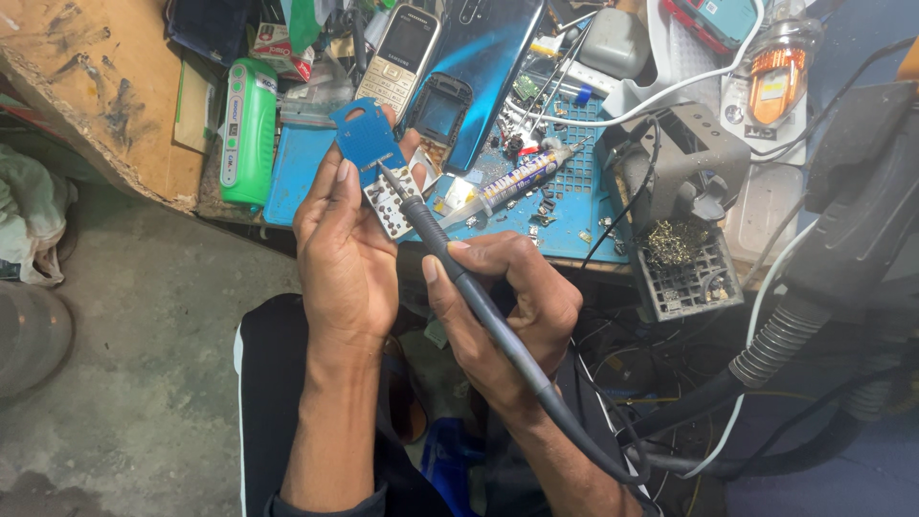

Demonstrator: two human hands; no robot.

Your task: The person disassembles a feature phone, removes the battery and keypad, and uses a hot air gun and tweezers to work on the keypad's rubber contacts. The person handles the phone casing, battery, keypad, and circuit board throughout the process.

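We are holding a soldering iron (479,297) in our right hand (507,321), the grip closing around its dark handle like a pen. Its long axis is running from lower right to upper left, the cord trailing down toward our lap and the tip pointing up-left onto a small circuit board (391,201). Our left hand (345,254) is pinching that board together with a blue card (367,134), thumb pressing on the front, and both are sitting just in front of the surface's (574,230) near edge.

Just beyond the tip, a tube of paste (522,177) is lying on the blue mat (297,172), pointing up-right. Behind it, a keypad phone (402,57), a glossy blue phone back (493,67) and a green bottle (247,129) are crowding the surface. To the right, a stand with brass wool (675,244) and a ribbed hose (780,340) are sitting close by our right hand.
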